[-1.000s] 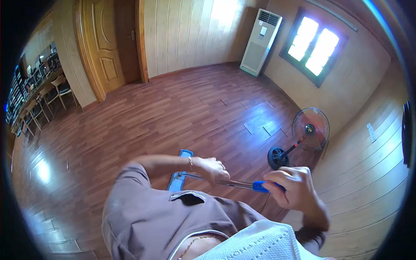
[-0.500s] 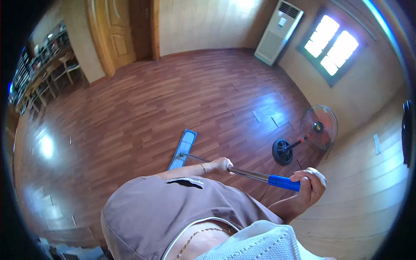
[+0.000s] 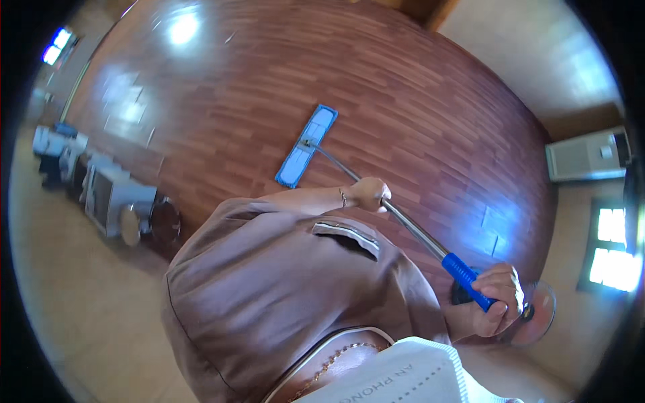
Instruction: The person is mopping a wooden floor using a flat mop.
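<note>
A flat mop with a blue-edged, pale rectangular head rests on the brown wood-plank floor. Its thin metal pole slants from the head toward the lower right, ending in a ribbed blue grip. My left hand, with a bracelet at the wrist, is closed round the middle of the pole. Farther up, my right hand wraps the end of the blue grip.
A standing fan is partly hidden behind my right hand. At the right wall are a white floor-standing air conditioner and a bright window. White box-like items and a round-topped stool or chair stand at the left.
My view has turned, so the air conditioner and window now lie farther right and the left-hand items show. The mop head appears higher in view; both hands keep their hold.
</note>
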`<state>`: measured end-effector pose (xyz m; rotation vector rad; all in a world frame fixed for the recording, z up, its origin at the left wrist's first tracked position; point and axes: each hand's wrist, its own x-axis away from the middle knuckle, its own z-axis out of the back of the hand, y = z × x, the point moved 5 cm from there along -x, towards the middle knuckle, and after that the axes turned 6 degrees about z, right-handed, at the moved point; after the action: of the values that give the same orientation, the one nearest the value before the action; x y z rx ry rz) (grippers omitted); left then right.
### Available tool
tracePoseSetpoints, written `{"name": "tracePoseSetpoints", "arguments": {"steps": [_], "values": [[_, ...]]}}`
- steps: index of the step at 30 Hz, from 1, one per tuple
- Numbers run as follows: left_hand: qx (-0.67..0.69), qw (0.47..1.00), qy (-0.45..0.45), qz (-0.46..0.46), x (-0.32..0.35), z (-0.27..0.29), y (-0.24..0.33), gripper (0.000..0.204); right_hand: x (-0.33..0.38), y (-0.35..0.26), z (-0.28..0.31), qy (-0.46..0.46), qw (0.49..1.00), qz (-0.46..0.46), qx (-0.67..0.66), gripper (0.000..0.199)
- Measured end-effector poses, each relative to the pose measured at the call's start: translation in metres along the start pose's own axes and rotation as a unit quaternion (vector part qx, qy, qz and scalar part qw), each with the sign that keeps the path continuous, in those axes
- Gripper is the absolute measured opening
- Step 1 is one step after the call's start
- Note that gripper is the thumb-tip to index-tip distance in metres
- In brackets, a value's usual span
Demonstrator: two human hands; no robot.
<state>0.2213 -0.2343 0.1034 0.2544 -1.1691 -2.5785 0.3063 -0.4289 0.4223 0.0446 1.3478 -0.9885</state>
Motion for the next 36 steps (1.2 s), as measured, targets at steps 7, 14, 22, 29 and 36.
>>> {"name": "tracePoseSetpoints", "arguments": {"steps": [7,14,22,29,36], "values": [[-0.040,0.977,0.142,0.152,0.069,0.028,-0.056,0.018,-0.029,0.053,-0.056,-0.164,0.924,0.005,-0.347,0.028],[-0.065,0.929,0.274,0.240,0.169,0.043,-0.084,0.017,-0.016,0.074,-0.123,-0.256,0.834,-0.084,-0.482,0.025],[0.007,0.897,0.314,0.310,0.276,0.029,-0.138,0.024,0.031,0.093,-0.201,-0.377,0.753,-0.235,-0.486,0.020],[-0.102,0.860,0.256,0.429,0.294,0.025,-0.148,0.013,0.057,0.100,-0.213,-0.407,0.739,-0.288,-0.453,0.016],[-0.106,0.915,0.237,0.308,0.185,0.040,-0.125,0.013,0.020,0.101,-0.140,-0.292,0.857,-0.260,-0.334,0.021]]}}
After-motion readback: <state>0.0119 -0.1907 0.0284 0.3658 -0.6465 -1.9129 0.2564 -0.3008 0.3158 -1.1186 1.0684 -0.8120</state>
